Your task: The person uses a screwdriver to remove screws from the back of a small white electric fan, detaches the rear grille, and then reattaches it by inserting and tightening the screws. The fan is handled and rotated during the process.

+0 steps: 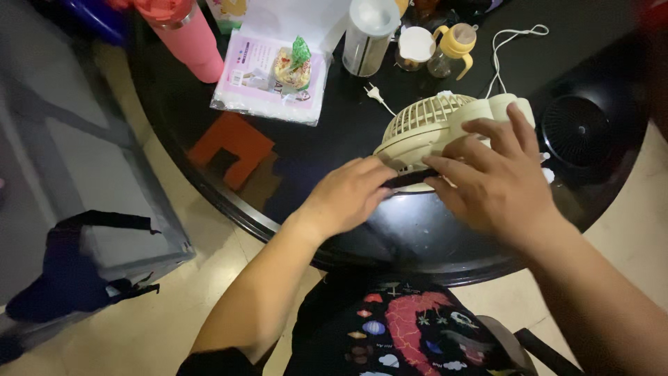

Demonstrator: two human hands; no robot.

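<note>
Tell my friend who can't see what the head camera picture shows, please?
Two bare hands, the left hand and the right hand, hold a small cream fan lying on a round black glass table, with a dark strip pinched between them. Behind it sit a pink tumbler, a plastic packet and a yellow-handled bottle.

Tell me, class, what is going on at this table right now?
A person sits at a round black table with both hands on a small cream fan that lies on it. The left hand and the right hand pinch a thin dark strip at the fan's near edge. The fan's white cord trails away, its plug lying loose. A pink tumbler and a food packet sit farther back.
</note>
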